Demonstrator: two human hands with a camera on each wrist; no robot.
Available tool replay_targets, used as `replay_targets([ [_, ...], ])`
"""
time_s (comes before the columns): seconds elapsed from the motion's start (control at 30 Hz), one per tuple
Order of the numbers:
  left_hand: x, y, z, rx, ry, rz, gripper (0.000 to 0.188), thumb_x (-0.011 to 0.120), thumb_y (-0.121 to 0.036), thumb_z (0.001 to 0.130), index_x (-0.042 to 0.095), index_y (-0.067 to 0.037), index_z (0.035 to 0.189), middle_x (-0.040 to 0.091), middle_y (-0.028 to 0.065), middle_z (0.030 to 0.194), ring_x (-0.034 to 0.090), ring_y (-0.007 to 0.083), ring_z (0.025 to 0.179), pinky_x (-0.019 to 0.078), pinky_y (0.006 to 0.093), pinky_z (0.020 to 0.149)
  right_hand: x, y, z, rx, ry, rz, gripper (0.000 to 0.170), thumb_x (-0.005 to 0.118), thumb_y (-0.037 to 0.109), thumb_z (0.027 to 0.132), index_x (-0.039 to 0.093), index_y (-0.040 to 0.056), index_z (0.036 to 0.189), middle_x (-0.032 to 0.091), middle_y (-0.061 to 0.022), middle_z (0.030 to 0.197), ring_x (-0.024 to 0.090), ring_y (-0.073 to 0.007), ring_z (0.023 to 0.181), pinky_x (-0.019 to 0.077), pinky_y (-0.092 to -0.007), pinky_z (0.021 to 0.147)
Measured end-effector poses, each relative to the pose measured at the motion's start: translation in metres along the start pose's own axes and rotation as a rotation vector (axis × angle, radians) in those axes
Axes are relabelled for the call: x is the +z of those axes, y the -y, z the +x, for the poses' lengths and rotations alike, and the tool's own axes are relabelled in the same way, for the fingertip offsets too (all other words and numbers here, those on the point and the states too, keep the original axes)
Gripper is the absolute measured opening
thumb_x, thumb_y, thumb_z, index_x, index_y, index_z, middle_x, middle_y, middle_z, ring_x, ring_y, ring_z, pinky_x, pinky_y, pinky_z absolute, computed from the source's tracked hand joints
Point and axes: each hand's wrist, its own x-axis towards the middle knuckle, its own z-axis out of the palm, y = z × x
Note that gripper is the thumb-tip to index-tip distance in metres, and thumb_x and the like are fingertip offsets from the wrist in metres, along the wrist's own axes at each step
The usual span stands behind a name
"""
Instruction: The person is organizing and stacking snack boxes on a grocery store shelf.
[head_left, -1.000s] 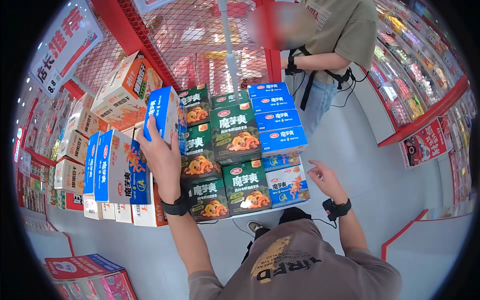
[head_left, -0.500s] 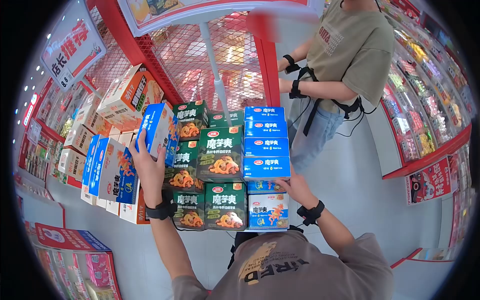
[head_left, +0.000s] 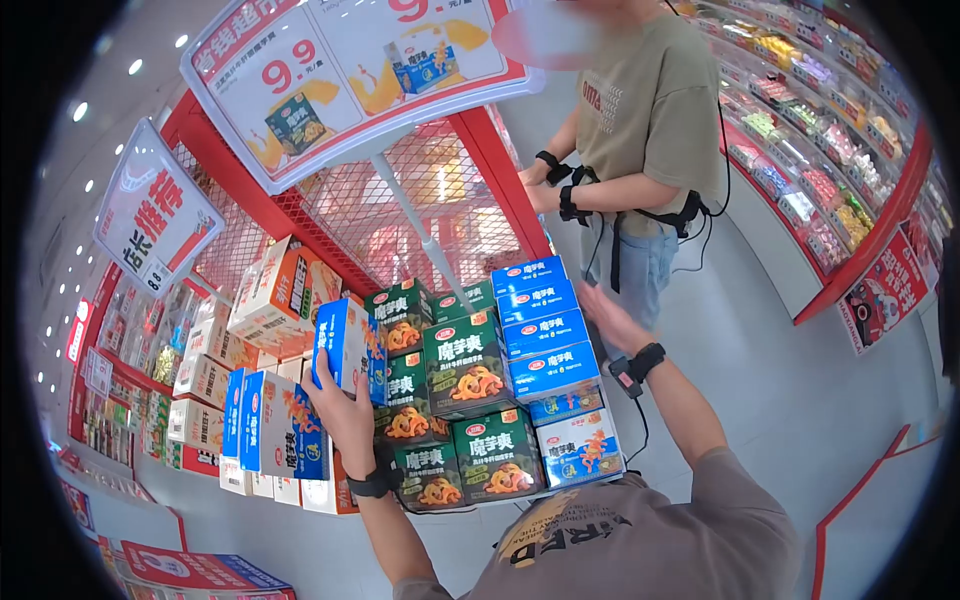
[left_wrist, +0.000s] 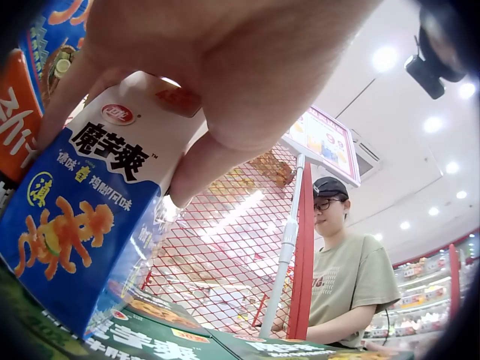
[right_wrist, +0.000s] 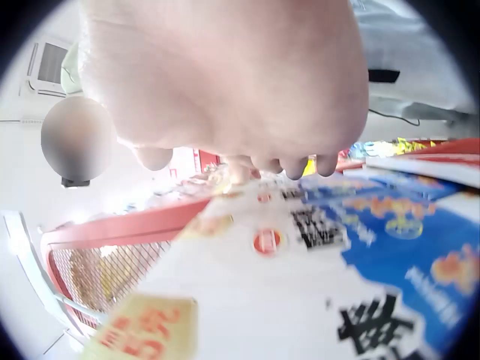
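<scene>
My left hand (head_left: 345,420) grips a blue-and-white snack box (head_left: 341,342) that stands upright at the left side of the green boxes. In the left wrist view, thumb and fingers hold opposite sides of this box (left_wrist: 82,217) near its white top. Two similar blue-and-white boxes (head_left: 283,420) stand just left of that hand. My right hand (head_left: 615,325), fingers extended, is beside the right side of a row of blue boxes (head_left: 548,334). Seen from the right wrist, the straight fingers (right_wrist: 296,166) point along the boxes' white-and-blue side. Green snack boxes (head_left: 466,365) fill the middle.
White-and-orange boxes (head_left: 280,295) are stacked at the left. A red mesh frame (head_left: 500,180) stands behind the display, with a grey pole (head_left: 410,215) carrying a price sign (head_left: 330,75). Another person (head_left: 650,130) stands behind at the right, and candy shelves (head_left: 800,170) line the right side.
My right hand has moved forward from the front right corner along the right side of the blue row. The left hand stays on its box. The head view has tilted up, showing more of the signs.
</scene>
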Motion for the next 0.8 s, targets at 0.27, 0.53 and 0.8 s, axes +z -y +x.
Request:
replay_targets([
  [0.27,0.0,0.0,-0.001,0.014,-0.013,-0.011,0.071,0.073,-0.009,0.08,0.039,-0.009,0.143,0.039,0.0248,0.132,0.048,0.0462,0.117,0.0422,0.0485,0.097,0.011,0.002,0.007,0.162,0.132,-0.107,0.064,0.022,0.056,0.103,0.031,0.0133,0.151,0.044,-0.0071,0.147,0.038,-0.0167,0.136,0.0301,-0.0357,0.113],
  [0.53,0.001,-0.001,-0.001,-0.002,-0.016,-0.006,0.072,0.073,-0.009,0.08,0.039,-0.01,0.144,0.04,0.024,0.132,0.048,0.0461,0.117,0.0431,0.0492,0.096,-0.001,0.007,0.002,0.166,0.184,-0.186,0.063,0.026,0.053,0.104,0.026,0.0136,0.154,0.038,-0.0069,0.151,0.035,-0.0178,0.138,0.0271,-0.0354,0.115],
  [0.8,0.0,-0.006,0.0,-0.036,-0.029,-0.031,0.069,0.07,-0.004,0.08,0.042,-0.009,0.143,0.04,0.0221,0.132,0.048,0.0426,0.118,0.042,0.0456,0.099,-0.015,-0.001,-0.015,0.158,0.218,-0.441,0.062,0.033,0.048,0.104,0.019,0.0164,0.156,0.037,-0.0034,0.153,0.037,-0.0155,0.136,0.0298,-0.0313,0.111],
])
